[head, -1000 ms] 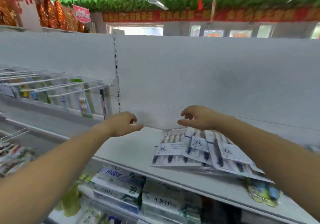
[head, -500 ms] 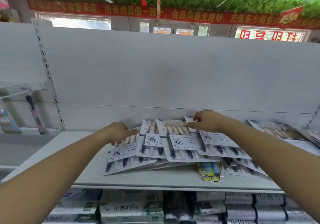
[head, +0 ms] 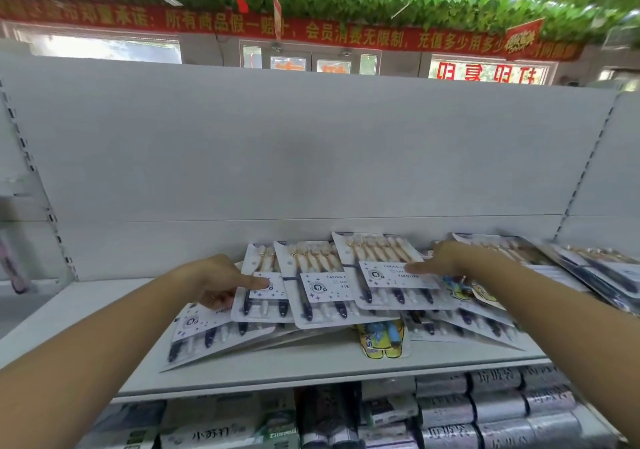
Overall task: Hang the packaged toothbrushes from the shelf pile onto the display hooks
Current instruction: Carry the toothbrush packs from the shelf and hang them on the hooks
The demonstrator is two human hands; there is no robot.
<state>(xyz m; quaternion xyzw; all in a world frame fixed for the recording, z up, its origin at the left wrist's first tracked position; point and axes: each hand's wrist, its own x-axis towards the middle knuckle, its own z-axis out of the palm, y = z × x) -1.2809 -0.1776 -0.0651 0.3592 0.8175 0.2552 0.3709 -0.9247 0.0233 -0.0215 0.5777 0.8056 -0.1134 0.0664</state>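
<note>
Found toothbrush packs (head: 322,292) fanned on the shelf (head: 311,362) at 6 o'clock. Pinched the pile's 9 o'clock pack (head: 263,306) with the left hand (head: 214,280), thumb on label, fingers curled beneath. Laid the thumb of the right hand (head: 450,259) flat on the 3 o'clock pack (head: 388,285); other fingers hidden, so could not tell its grip.

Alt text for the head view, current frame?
The left hand and right hand rest on a fanned pile of packaged toothbrushes on a white shelf, each thumb on a pack's label. A yellow pack pokes out beneath the pile; boxed goods fill the shelf below.
</note>
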